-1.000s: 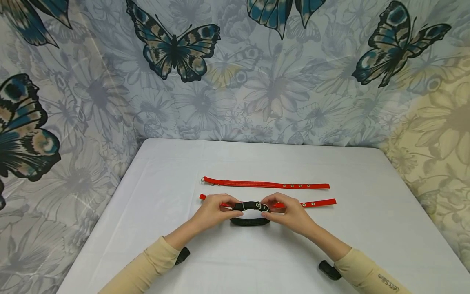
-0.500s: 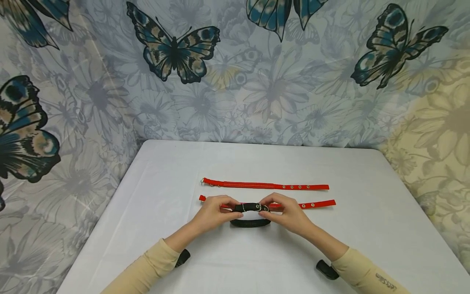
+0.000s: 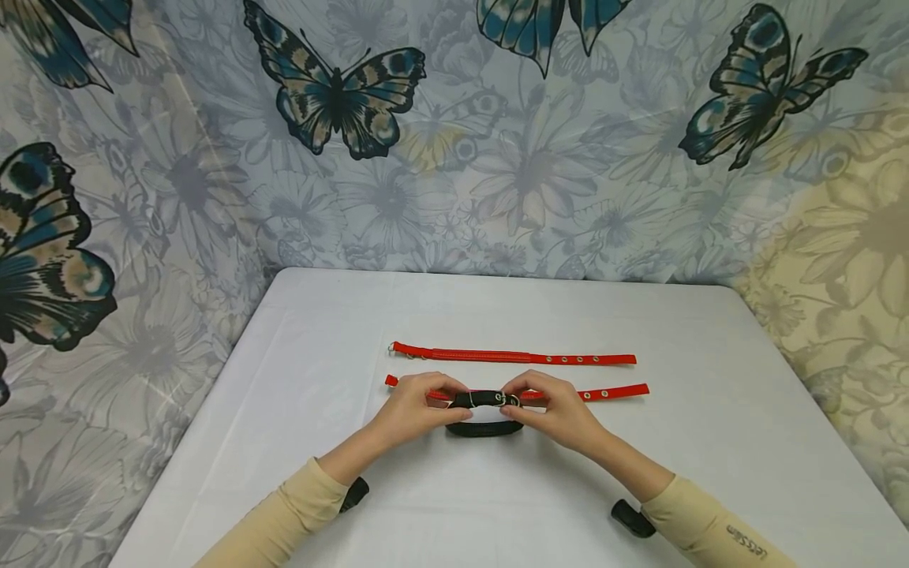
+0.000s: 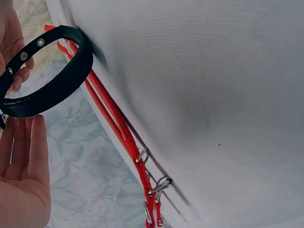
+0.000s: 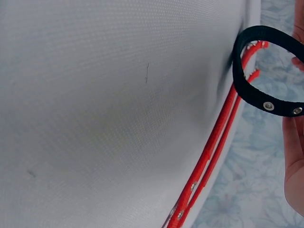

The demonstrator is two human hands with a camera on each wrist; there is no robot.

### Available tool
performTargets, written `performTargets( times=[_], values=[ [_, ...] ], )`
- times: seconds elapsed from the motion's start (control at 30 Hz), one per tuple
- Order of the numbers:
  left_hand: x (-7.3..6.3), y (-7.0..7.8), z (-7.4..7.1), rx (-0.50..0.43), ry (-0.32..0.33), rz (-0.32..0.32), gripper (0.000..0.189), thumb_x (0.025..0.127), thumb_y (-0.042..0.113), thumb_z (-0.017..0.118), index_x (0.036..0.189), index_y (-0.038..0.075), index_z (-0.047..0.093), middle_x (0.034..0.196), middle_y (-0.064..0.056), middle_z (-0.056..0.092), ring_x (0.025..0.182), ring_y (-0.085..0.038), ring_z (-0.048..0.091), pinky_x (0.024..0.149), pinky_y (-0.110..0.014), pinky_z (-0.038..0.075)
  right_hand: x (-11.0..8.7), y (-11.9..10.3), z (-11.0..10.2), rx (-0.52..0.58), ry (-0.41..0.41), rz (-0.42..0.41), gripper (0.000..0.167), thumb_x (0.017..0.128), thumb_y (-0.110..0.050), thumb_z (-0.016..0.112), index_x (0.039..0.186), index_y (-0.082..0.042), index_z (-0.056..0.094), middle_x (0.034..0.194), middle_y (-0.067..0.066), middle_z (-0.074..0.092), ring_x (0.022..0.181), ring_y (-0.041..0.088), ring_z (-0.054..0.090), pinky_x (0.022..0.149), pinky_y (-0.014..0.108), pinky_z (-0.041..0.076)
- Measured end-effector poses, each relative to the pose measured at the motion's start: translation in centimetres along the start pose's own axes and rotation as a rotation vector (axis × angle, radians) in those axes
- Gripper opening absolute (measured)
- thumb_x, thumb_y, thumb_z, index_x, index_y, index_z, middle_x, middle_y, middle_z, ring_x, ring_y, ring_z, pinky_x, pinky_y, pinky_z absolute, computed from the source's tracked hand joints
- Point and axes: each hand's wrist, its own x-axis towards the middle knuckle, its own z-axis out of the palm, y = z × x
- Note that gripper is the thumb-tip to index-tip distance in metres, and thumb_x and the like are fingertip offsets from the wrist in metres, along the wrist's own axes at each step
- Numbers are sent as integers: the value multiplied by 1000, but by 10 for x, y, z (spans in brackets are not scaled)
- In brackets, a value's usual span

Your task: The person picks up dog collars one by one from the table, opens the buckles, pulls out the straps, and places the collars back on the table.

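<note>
A black collar with metal eyelets is closed into a loop in the middle of the head view. My left hand pinches its upper band near the left end, thumb below. At the right end, beside the buckle, my right hand pinches the same band. The left wrist view shows the collar's loop with a row of eyelets; the buckle there is mostly cut off by the frame edge. In the right wrist view the loop stands on edge.
Two red collars lie stretched out behind the black one: a farther red collar and a nearer red collar, partly hidden by my hands. Everything rests on a white table against a butterfly-patterned backdrop.
My right fingertips have shifted slightly left along the collar near the buckle. Otherwise both hands keep their hold, and the red collars lie still.
</note>
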Motion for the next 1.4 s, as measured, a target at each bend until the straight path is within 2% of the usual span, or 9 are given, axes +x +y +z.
performTargets(
  times=[0.13, 0.27, 0.4, 0.53, 1.1, 1.23, 1.4],
  values=[
    [1, 4, 0, 45, 15, 39, 33, 79, 28, 83, 108, 17, 73, 100, 10, 71, 95, -4, 65, 82, -27, 54, 0, 3, 0, 1, -1, -1, 26, 82, -12, 80, 103, -19, 68, 100, -7, 67, 92, 12, 64, 79, 34, 57],
    [1, 5, 1, 63, 17, 53, 34, 79, 30, 83, 109, 16, 73, 101, 9, 71, 95, -6, 65, 82, -28, 53, 0, -1, 1, -8, 6, -11, 27, 80, -6, 80, 103, -15, 68, 99, -4, 67, 90, 13, 64, 77, 37, 58],
    [1, 5, 3, 34, 19, 55, 30, 80, 27, 82, 106, 16, 74, 98, 7, 72, 93, -8, 65, 79, -27, 56, 1, -16, -1, -8, 8, -16, 26, 79, 1, 78, 101, -7, 68, 96, 2, 68, 88, 16, 64, 76, 39, 58],
    [1, 5, 4, 14, 24, 64, 27, 81, 24, 81, 105, 16, 74, 97, 8, 71, 91, -8, 65, 77, -28, 57, 2, -30, -4, -7, 1, -6, 25, 79, 3, 78, 100, -5, 67, 94, 3, 68, 87, 16, 64, 76, 36, 58],
    [2, 6, 5, 11, 8, 64, 24, 83, 21, 80, 105, 13, 74, 97, 7, 71, 90, -7, 65, 77, -29, 57, 11, -39, -1, 17, -28, -38, 29, 80, -2, 79, 106, -4, 66, 103, 5, 68, 94, 19, 63, 80, 31, 56],
    [2, 5, 5, 16, 8, 68, 24, 83, 21, 80, 104, 14, 74, 98, 7, 71, 90, -7, 65, 77, -29, 57, 12, -27, 4, 23, -28, -64, 28, 80, -1, 78, 105, -6, 67, 103, 6, 68, 95, 20, 64, 78, 32, 57],
    [1, 7, 5, 24, 8, 66, 24, 83, 21, 80, 105, 13, 73, 98, 7, 71, 90, -7, 65, 78, -30, 57, 11, -6, 9, 18, -30, -70, 25, 84, -11, 78, 105, -19, 67, 103, -5, 67, 96, 15, 64, 79, 30, 56]
  ],
)
